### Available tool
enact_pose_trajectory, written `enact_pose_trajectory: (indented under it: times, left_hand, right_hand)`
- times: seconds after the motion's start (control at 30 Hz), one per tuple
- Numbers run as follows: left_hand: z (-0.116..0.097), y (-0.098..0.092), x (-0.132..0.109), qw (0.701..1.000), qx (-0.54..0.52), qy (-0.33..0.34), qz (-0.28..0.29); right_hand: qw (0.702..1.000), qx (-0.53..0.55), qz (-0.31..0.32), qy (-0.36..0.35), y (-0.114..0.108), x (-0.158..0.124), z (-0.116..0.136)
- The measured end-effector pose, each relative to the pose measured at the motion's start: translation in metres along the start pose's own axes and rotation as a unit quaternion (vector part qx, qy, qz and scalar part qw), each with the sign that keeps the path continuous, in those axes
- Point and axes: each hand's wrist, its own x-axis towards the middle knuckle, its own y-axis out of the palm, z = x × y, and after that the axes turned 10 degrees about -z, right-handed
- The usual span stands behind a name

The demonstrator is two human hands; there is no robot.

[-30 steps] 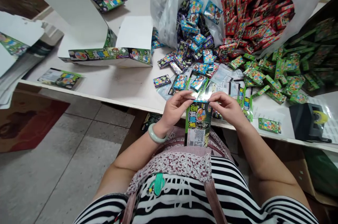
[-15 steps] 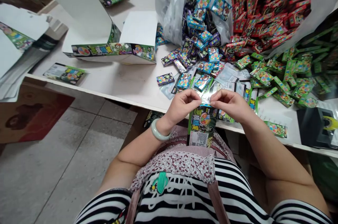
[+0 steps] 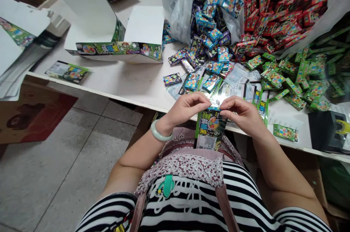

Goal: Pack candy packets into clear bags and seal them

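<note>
A printed candy packet [image 3: 210, 127], black and green with a QR code near its lower end, hangs at the table's front edge in front of my apron. My left hand [image 3: 188, 109] pinches its top left part between thumb and fingers. On the other side my right hand [image 3: 242, 114] is closed at the top right corner, with thumb and forefinger at the packet's edge. A thin strip of blue shows between the fingertips at the top; what it belongs to is partly hidden. Just beyond the hands lie small blue candy boxes [image 3: 211, 83] and more flat packets [image 3: 257, 98].
Behind stands a clear plastic bag [image 3: 177, 10] of blue and purple boxes, beside a heap of red boxes [image 3: 284, 13]. Green boxes [image 3: 300, 79] spread to the right, near a black tape dispenser [image 3: 322, 130]. A white display carton [image 3: 142, 28] stands left; a cardboard box [image 3: 35, 111] sits below.
My right hand has shifted slightly right and down, and its thumb now lies lower along the packet's edge. My left hand stays at the packet's top. The view has moved a little.
</note>
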Motion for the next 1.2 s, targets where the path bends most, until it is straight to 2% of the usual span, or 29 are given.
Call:
enact_pose_trajectory:
  times: [0.1,0.2,0.3,0.47,0.57,0.63,0.73,1.03,1.13,1.2]
  left_hand:
    - [0.0,-0.004,0.003,0.999,-0.012,-0.031,0.024]
    - [0.003,-0.006,0.006,0.997,-0.014,-0.074,0.011]
    - [0.0,-0.005,0.007,0.998,0.002,-0.054,0.017]
    - [0.002,-0.005,-0.001,0.998,0.022,-0.014,0.064]
    - [0.016,-0.003,-0.01,1.0,0.009,-0.011,0.022]
    - [0.024,0.0,-0.015,1.0,0.004,-0.005,-0.015]
    - [0.031,0.004,-0.018,0.999,0.0,0.003,-0.042]
    - [0.038,0.011,-0.012,0.994,0.063,0.01,-0.086]
    - [0.036,0.015,-0.006,0.993,0.095,0.012,-0.072]
    - [0.034,0.015,-0.004,0.991,0.11,0.006,-0.073]
  right_hand:
    - [1.0,0.008,0.004,-0.004,0.0,-0.004,-0.003]
    - [1.0,0.002,-0.015,-0.013,0.003,-0.007,-0.006]
    - [1.0,0.003,-0.022,-0.014,0.004,-0.008,-0.009]
    - [0.999,0.001,-0.036,0.009,0.004,-0.012,-0.015]
    - [0.999,-0.014,-0.049,0.013,0.008,-0.014,-0.018]
    - [0.999,-0.02,-0.046,-0.007,0.012,-0.015,-0.019]
    - [0.998,-0.028,-0.053,-0.026,0.015,-0.014,-0.021]
    - [0.992,-0.066,-0.096,0.038,0.03,-0.022,-0.032]
    - [0.996,-0.056,-0.066,0.029,0.018,-0.02,-0.035]
    - [0.998,-0.052,-0.025,0.006,-0.008,-0.021,-0.038]
